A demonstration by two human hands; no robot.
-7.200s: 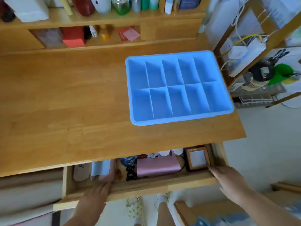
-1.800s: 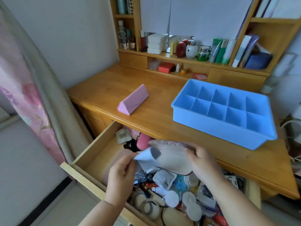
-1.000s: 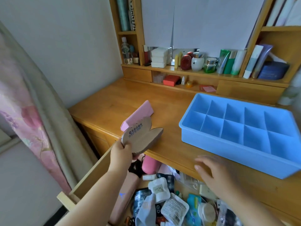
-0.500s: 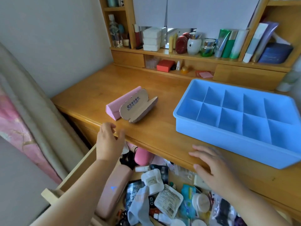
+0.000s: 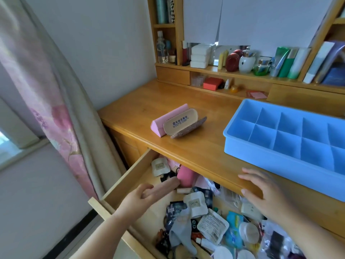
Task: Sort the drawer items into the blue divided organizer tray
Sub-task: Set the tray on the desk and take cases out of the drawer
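Since half a second ago our left hand (image 5: 143, 196) has gone down from the counter (image 5: 186, 150) edge into the open drawer (image 5: 127, 180), and the brown glasses case (image 5: 183, 126) stays where it was put, on the counter.

Nearest to us, the drawer is full of mixed things: white sachets (image 5: 194, 203), a grey sock (image 5: 180, 234), round white pads (image 5: 249, 232) and small packets. At its left side our left hand curls its fingers around a long beige-pink case (image 5: 164, 186) lying in the drawer. Just beyond this case stands a pink tube-shaped item (image 5: 185, 175).

Our right hand (image 5: 265, 193) is flat with straight fingers and rests on the front edge of the counter, holding nothing.

Farther, the blue divided organizer tray (image 5: 280, 161) sits at the right side of the counter, and all compartments we can see are empty. To its left, toward the counter's left edge, the brown glasses case leans against a pink triangular case (image 5: 168, 116). Behind, the shelf (image 5: 233, 75) carries bottles and jars.
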